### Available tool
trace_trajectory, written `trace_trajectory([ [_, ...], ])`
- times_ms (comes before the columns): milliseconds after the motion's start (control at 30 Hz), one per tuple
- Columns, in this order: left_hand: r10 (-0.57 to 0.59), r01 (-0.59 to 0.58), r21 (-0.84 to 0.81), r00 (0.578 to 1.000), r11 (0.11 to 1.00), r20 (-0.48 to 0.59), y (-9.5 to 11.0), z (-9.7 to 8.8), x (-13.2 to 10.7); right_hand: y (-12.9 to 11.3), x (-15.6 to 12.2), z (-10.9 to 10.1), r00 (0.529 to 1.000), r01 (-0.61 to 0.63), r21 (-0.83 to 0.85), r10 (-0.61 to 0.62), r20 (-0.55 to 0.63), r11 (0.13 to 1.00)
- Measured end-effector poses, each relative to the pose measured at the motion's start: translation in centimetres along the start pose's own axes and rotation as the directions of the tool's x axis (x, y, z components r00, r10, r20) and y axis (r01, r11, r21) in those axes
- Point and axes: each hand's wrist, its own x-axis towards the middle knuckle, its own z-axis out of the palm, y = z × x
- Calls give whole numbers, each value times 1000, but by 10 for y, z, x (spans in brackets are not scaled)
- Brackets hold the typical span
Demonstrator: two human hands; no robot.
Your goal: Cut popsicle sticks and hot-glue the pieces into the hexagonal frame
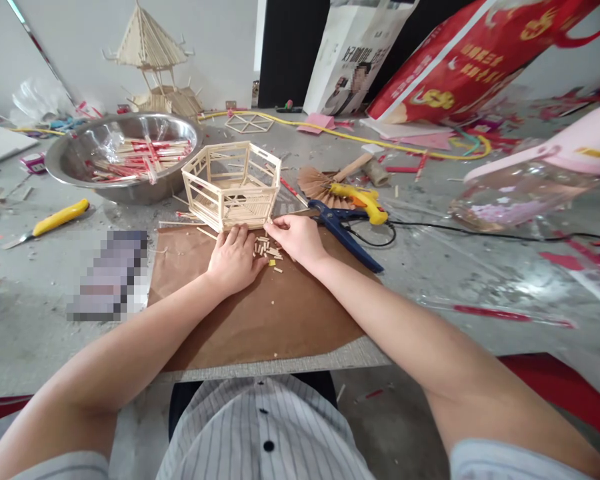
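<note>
A hexagonal frame of thin wooden sticks [233, 193], open at the top with railing-like sides, stands at the far edge of a brown mat [260, 320]. My left hand [236, 260] rests on the mat, fingers stretched forward against the frame's near base edge. At the frame's near right corner, my right hand [299, 239] has thumb and forefinger pinched together; what they hold is too small to make out. Between both hands lie several short cut stick pieces [267, 248] and a tiny yellow scrap [273, 263].
Blue-handled pliers [347, 237], a yellow glue gun [365, 200] and a folded paper fan [325, 187] sit right. Left are a metal bowl [60, 160] of stick bundles, a yellow knife [60, 218] and a phone [110, 277]. A stick pavilion [153, 60] stands behind.
</note>
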Motion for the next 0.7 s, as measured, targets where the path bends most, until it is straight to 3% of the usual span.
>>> trace_trajectory([
  [300, -5, 5, -21, 1000, 1000, 15, -2, 1, 0, 4, 9, 10, 997, 45, -241, -60, -56, 970],
  [700, 21, -21, -37, 1000, 999, -1, -3, 0, 3, 4, 6, 19, 989, -18, -277, -23, -143, 961],
])
